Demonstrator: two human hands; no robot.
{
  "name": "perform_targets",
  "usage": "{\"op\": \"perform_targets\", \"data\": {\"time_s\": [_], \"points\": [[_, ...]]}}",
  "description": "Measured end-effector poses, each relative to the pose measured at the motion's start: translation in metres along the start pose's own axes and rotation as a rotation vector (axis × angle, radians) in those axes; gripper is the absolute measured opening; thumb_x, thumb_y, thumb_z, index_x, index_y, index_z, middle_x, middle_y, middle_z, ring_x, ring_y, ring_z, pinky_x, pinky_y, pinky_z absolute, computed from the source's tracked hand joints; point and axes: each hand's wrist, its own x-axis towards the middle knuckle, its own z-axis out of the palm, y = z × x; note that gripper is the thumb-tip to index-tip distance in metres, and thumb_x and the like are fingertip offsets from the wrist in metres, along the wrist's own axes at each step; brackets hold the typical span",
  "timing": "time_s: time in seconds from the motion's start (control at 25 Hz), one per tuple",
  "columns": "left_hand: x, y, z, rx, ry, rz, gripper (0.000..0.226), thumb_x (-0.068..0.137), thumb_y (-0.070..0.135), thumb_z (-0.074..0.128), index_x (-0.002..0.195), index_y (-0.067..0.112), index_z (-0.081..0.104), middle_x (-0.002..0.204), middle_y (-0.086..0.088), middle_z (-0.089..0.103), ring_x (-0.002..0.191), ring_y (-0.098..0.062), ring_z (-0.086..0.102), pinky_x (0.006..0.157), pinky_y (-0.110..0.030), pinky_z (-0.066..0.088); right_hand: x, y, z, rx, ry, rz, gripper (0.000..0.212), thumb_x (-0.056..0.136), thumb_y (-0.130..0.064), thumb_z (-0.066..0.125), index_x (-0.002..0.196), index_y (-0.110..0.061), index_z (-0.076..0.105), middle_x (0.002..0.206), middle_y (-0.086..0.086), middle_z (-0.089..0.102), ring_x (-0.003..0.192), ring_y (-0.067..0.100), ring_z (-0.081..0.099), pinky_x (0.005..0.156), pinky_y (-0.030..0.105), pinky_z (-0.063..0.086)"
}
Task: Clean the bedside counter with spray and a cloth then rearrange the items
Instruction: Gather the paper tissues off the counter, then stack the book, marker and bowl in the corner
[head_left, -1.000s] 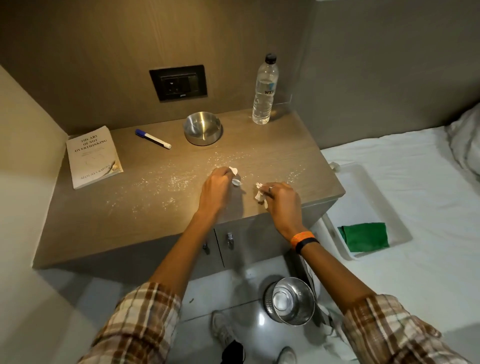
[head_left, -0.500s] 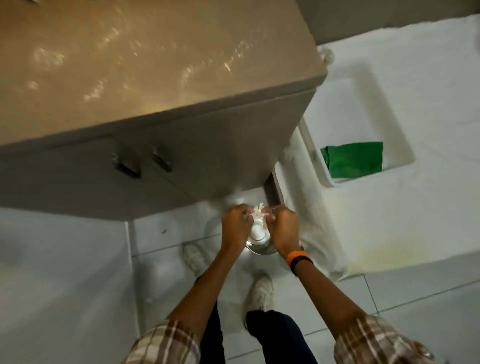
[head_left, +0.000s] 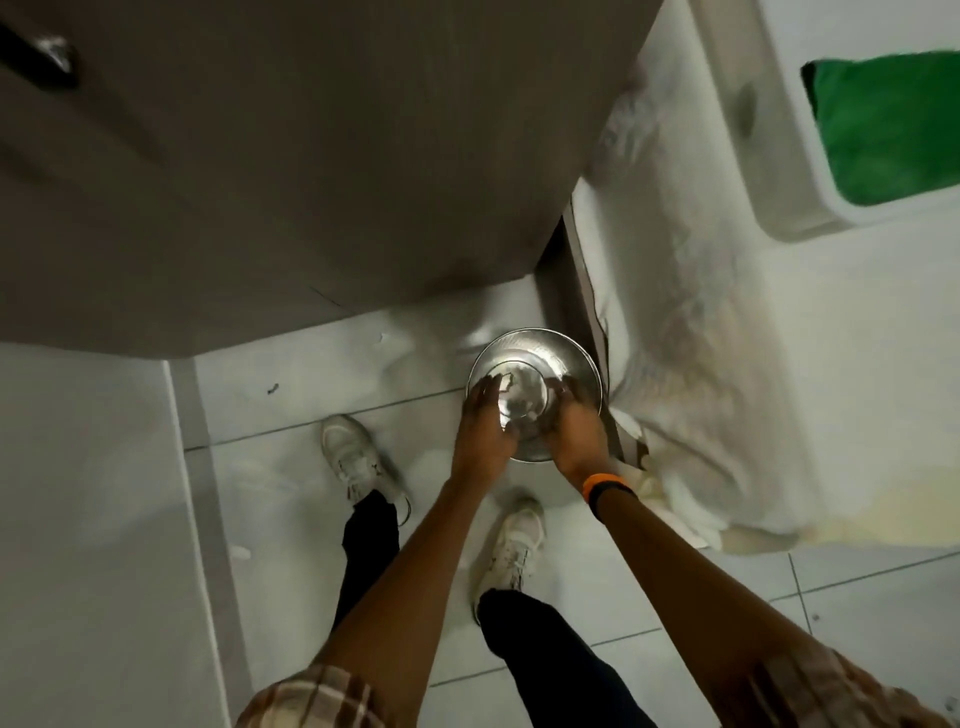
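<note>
I am looking down at the floor. A round steel bin (head_left: 535, 353) stands on the tiles beside the cabinet. My left hand (head_left: 485, 423) and my right hand (head_left: 574, 426) hover over its near rim, blurred, fingers spread and empty. Small white paper scraps (head_left: 511, 387) lie inside the bin between my hands. A folded green cloth (head_left: 888, 124) lies in a white tray (head_left: 753, 156) on the bed at the upper right. The counter top and the spray are out of view.
The grey cabinet front (head_left: 311, 156) fills the upper left, with a dark handle (head_left: 41, 57) at its edge. A white bedsheet (head_left: 691, 364) hangs down right of the bin. My two white shoes (head_left: 358, 457) stand on the tiled floor.
My hands carried the paper scraps from the counter top down to the floor bin. Their fingers have now spread apart and the scraps lie in the bin. My view dropped toward the floor.
</note>
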Motion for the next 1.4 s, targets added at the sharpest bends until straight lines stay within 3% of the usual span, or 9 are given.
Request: {"op": "perform_targets", "data": {"time_s": [0.08,0.2,0.32,0.4,0.68,0.88,1.08,1.24,1.4], "points": [[-0.012,0.002,-0.017,0.241,0.118,0.194,0.066,0.088,0.024,0.058,0.15,0.008,0.041,0.157,-0.013,0.039,0.145,-0.031,0.036,0.117,-0.044,0.036,-0.014,-0.004,-0.004,-0.04,0.105,-0.091,0.06,0.1,-0.021,0.056,0.155,-0.014,0.036,0.165,0.015,0.023,0.145,0.035,0.04,0.109,0.045,0.048],[-0.031,0.032,-0.075,0.497,0.265,0.394,0.071,0.092,0.045,0.045,0.154,0.013,0.031,0.161,-0.012,0.033,0.15,-0.03,0.027,0.122,-0.048,0.026,-0.046,-0.039,-0.041,-0.219,0.283,-0.298,0.068,0.1,-0.043,0.054,0.157,-0.013,0.032,0.168,0.014,0.021,0.156,0.033,0.019,0.127,0.049,0.025],[-0.073,0.095,-0.172,0.448,0.44,0.511,0.08,0.092,0.044,0.056,0.157,0.013,0.023,0.165,-0.011,0.022,0.155,-0.027,0.015,0.124,-0.046,0.021,-0.098,-0.109,-0.119,-0.242,0.469,-0.479,0.077,0.098,-0.056,0.042,0.161,-0.017,0.018,0.171,0.012,0.012,0.159,0.029,0.007,0.129,0.05,0.013],[-0.105,0.141,-0.246,0.37,0.564,0.574,0.081,0.091,0.041,0.059,0.157,0.009,0.025,0.166,-0.011,0.021,0.155,-0.028,0.015,0.123,-0.046,0.023,-0.135,-0.164,-0.179,-0.242,0.564,-0.579,0.084,0.097,-0.058,0.046,0.162,-0.017,0.012,0.171,0.011,0.007,0.16,0.029,0.004,0.129,0.052,0.012],[-0.17,0.256,-0.505,0.411,0.953,0.58,0.081,0.091,0.045,0.052,0.158,0.011,0.021,0.167,-0.008,0.019,0.155,-0.027,0.014,0.121,-0.047,0.026,-0.223,-0.391,-0.352,-0.11,0.881,-0.936,0.084,0.094,-0.059,0.052,0.158,-0.011,0.025,0.169,0.017,0.015,0.158,0.035,0.011,0.128,0.054,0.012],[-0.172,0.244,-0.626,0.527,1.017,0.381,0.088,0.092,0.061,0.044,0.16,0.014,0.012,0.168,-0.009,0.012,0.156,-0.024,0.005,0.125,-0.046,0.014,-0.234,-0.51,-0.374,-0.213,0.882,-0.976,0.089,0.09,-0.066,0.053,0.157,-0.01,0.032,0.168,0.018,0.019,0.158,0.035,0.014,0.127,0.056,0.016],[-0.133,0.177,-0.709,0.564,0.912,0.27,0.086,0.093,0.065,0.033,0.16,0.016,0.01,0.167,-0.008,0.014,0.155,-0.024,0.009,0.125,-0.046,0.017,-0.202,-0.603,-0.329,-0.241,0.77,-0.951,0.086,0.093,-0.068,0.047,0.157,-0.014,0.029,0.168,0.017,0.018,0.158,0.032,0.012,0.129,0.052,0.013],[-0.087,0.121,-0.769,0.559,0.731,0.19,0.083,0.096,0.058,0.038,0.159,0.018,0.003,0.168,-0.008,0.008,0.155,-0.026,0.005,0.125,-0.047,0.017,-0.16,-0.675,-0.294,-0.212,0.531,-0.905,0.076,0.096,-0.053,0.057,0.156,-0.015,0.031,0.164,0.015,0.028,0.151,0.031,0.03,0.125,0.048,0.028],[-0.052,0.074,-0.806,0.513,0.639,0.137,0.071,0.099,0.045,0.046,0.158,0.018,0.017,0.165,-0.007,0.02,0.152,-0.025,0.016,0.123,-0.045,0.022,-0.124,-0.746,-0.261,-0.283,0.367,-0.905,0.055,0.101,-0.032,0.055,0.151,-0.014,0.041,0.156,0.012,0.042,0.142,0.03,0.042,0.116,0.047,0.034]]}}
